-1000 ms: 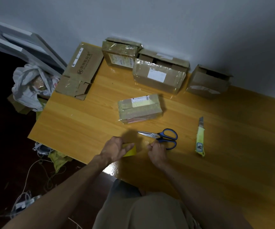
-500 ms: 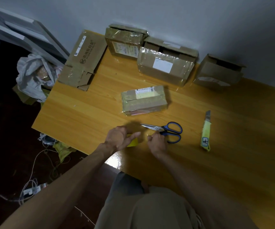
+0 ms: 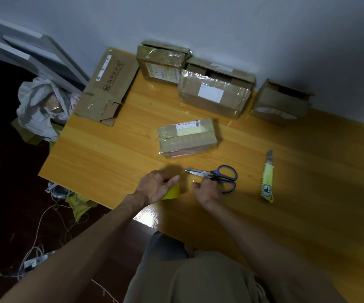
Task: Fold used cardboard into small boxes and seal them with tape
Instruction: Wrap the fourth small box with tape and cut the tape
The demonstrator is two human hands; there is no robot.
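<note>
My left hand (image 3: 154, 188) grips a yellow tape roll (image 3: 172, 192) low over the front of the wooden table (image 3: 102, 158). A short way to the right, my right hand (image 3: 207, 190) pinches what looks like the clear free end of the tape; the strip itself is hard to see. A small taped box (image 3: 186, 137) with a white label lies just beyond both hands. Blue-handled scissors (image 3: 217, 176) lie shut behind my right hand, touching its knuckles.
A yellow utility knife (image 3: 267, 180) lies to the right. Along the wall stand a flattened carton (image 3: 109, 88), two taped boxes (image 3: 161, 63) (image 3: 214, 94) and an open box (image 3: 280, 102). A white bag (image 3: 41, 106) and cables (image 3: 38, 243) lie on the dark floor left.
The view has shifted a little. My hands have drawn slightly apart, the left still on the yellow roll, the right by the scissors.
</note>
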